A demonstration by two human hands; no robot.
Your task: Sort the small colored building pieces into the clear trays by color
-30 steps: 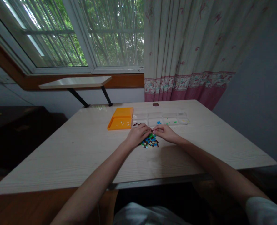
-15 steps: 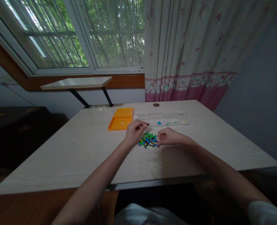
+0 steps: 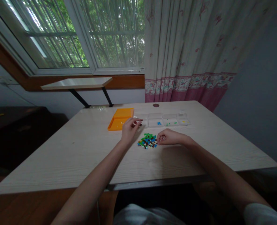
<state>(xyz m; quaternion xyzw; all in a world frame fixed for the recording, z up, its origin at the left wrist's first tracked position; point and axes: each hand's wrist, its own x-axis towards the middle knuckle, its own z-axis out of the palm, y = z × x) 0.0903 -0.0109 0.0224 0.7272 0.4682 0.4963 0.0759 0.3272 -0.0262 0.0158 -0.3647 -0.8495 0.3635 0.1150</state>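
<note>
A pile of small green, blue, brown and cream pieces [image 3: 148, 140] lies on the wooden table [image 3: 87, 159]. My left hand [image 3: 129, 127] pinches a small brown piece [image 3: 141, 120] over the left end of a clear compartment tray [image 3: 155, 126]. Blue, green and yellow pieces sit in separate compartments of that tray. At the right edge of the pile is my right hand [image 3: 168, 137], its fingers curled together; whatever is between them is too small to make out. An orange open case [image 3: 123, 113] with a few pale pieces stands just left of my left hand.
A raised white shelf [image 3: 78, 82] on black legs stands at the table's back left. Behind are a window and a patterned curtain [image 3: 171, 62]. A round brown disc [image 3: 156, 105] is at the back edge.
My left hand has moved left and slightly away from me with the brown piece, off the pile's far side to the tray's left end. My right hand has barely shifted at the pile.
</note>
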